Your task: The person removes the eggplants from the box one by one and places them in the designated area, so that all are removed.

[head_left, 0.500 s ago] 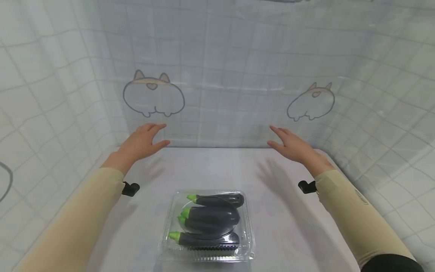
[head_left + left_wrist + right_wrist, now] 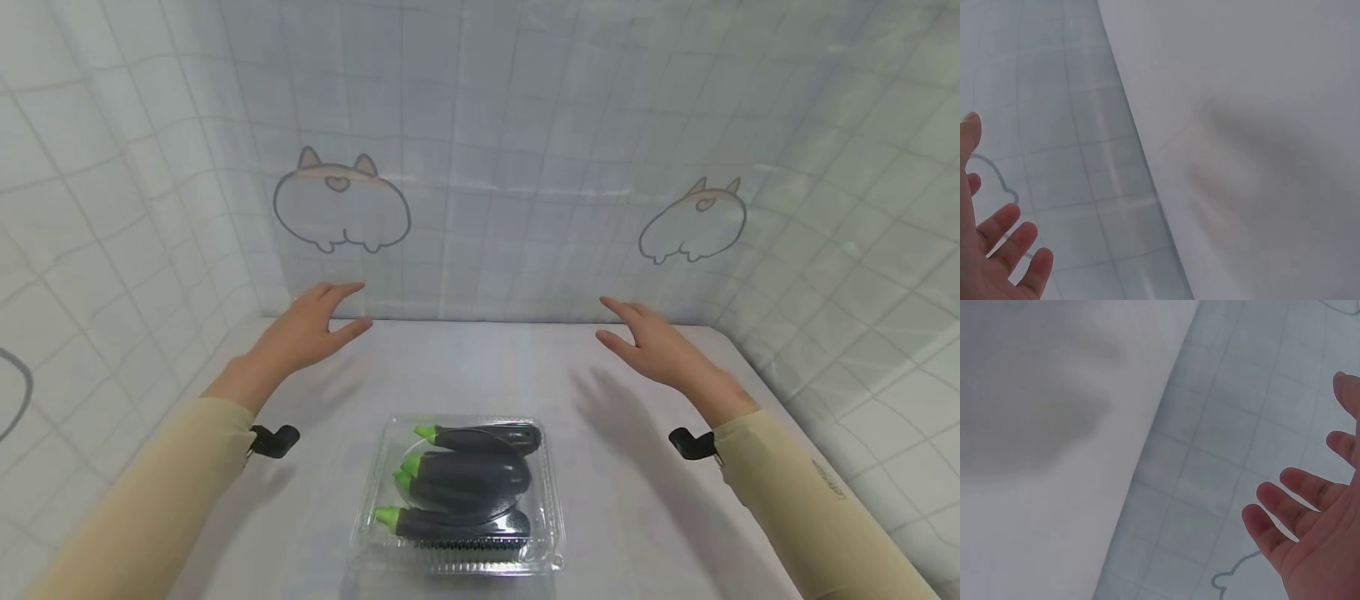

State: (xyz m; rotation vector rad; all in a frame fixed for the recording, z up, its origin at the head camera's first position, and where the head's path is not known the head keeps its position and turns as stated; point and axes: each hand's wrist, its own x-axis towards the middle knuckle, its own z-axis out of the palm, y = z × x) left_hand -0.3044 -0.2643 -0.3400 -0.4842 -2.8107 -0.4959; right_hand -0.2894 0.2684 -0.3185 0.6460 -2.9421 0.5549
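Observation:
A clear plastic clamshell box (image 2: 551,508) lies on the white table near its front, with several dark eggplants (image 2: 472,475) inside, their green stem ends to the left. Above the table's far left part my left hand (image 2: 303,329) hovers, fingers extended and thumb apart, holding nothing. My right hand (image 2: 660,346) mirrors it at the far right, likewise holding nothing. Both hands are apart from the box. In the left wrist view the left hand (image 2: 997,256) shows spread, relaxed fingers; the right wrist view shows the same of the right hand (image 2: 1316,531).
Behind the white table (image 2: 465,367) hangs a grid-patterned curtain (image 2: 510,233) with cartoon animal outlines. More of the same sheeting rises along the left and right sides. Small black devices (image 2: 275,442) sit at both sleeve cuffs.
Both hands have drawn slightly nearer and lower, the right one also shifting a little to the right. The box with the eggplants stays in place.

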